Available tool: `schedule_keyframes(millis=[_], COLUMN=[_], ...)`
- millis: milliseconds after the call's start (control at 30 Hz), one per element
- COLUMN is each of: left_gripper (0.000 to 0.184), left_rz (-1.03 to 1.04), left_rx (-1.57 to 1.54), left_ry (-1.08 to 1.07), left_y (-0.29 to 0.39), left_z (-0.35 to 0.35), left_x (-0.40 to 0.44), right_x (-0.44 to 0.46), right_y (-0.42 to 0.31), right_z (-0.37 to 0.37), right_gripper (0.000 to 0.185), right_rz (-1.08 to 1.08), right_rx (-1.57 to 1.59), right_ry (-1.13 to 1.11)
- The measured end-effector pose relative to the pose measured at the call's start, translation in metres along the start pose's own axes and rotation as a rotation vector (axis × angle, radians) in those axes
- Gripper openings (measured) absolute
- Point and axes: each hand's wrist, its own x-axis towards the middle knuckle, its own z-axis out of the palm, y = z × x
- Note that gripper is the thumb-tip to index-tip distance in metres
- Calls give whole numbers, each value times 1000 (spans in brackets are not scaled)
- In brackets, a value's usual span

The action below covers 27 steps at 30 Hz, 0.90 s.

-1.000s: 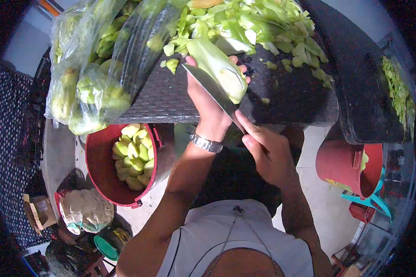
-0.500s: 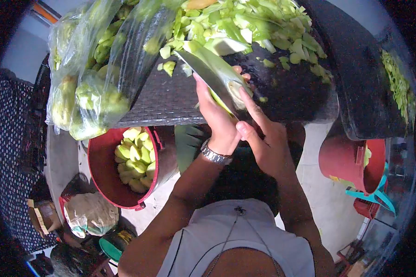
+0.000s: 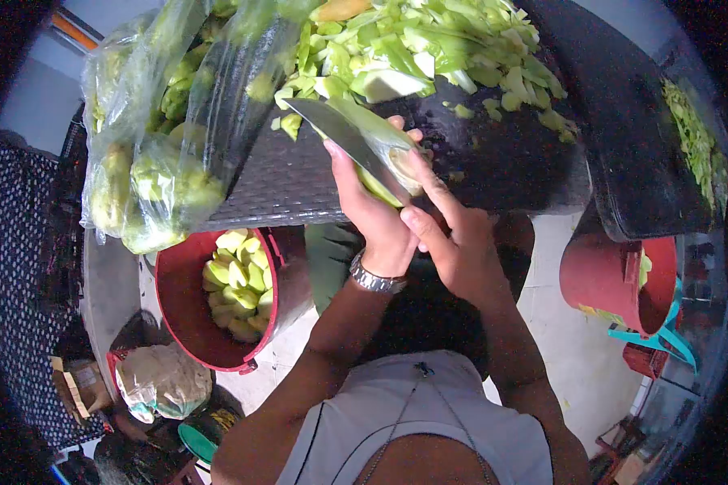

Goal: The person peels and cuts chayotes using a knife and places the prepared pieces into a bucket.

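A long pale green vegetable (image 3: 372,129) rests in my left hand (image 3: 372,206), whose fingers wrap round it from below. My right hand (image 3: 453,234) holds a knife (image 3: 336,133) near its handle end, the handle itself hidden by the fingers. The blade lies along the vegetable's left side, with a green strip showing beneath it. My right index finger reaches over the vegetable's near end. Just beyond, many green peelings (image 3: 461,48) are heaped on the dark woven table (image 3: 291,190).
Clear plastic bags of green vegetables (image 3: 154,178) stand at the table's left. Below is a red bucket (image 3: 170,307) holding peeled pieces (image 3: 239,283). Another red bucket (image 3: 594,275) stands at the right, beside a dark chair-like surface (image 3: 623,145) with more peelings (image 3: 692,141).
The knife has moved from the vegetable's near end onto its left side. Both the vegetable and my left hand have tilted and shifted slightly; my right index finger now reaches over the vegetable.
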Motion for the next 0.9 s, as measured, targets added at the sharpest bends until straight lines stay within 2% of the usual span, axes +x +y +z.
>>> schedule_keyframes(millis=[100,167,233,367,500,533,600,700,767,800,867,900], left_gripper=[62,61,56,46,40,41,43,45,48,48,50,49], left_rz=[67,79,106,217,188,174,92,-138,-198,-207,-227,-204], left_rx=[81,74,86,205,312,350,220,-38,-62,-87,-137,-169], left_ry=[2,18,-9,-57,-18,-36,-7,-13,-59,-83,-124,-69], left_y=[3,0,-3,-8,-2,-1,2,20,29,33,41,42], left_z=[-2,-1,-5,-5,-2,-5,-8,-11,-16,-17,-19,-20], left_x=[-1,-1,-2,1,6,11,23,33,38,42,49,52], right_x=[8,9,0,1,15,18,26,32,39,39,36,32], right_y=[13,14,5,2,13,18,16,23,19,18,19,19], right_z=[11,10,8,5,-3,-9,-29,-40,-43,-46,-43,-41], right_gripper=[57,57,59,56,49,51,57,70,75,75,66,62], right_rz=[-400,-423,-112,-78,47,111,313,414,312,288,278,277], right_rx=[-174,-150,88,45,139,189,338,538,613,617,603,596], right_ry=[214,212,25,28,-43,-107,-279,-273,-180,-203,-258,-284])
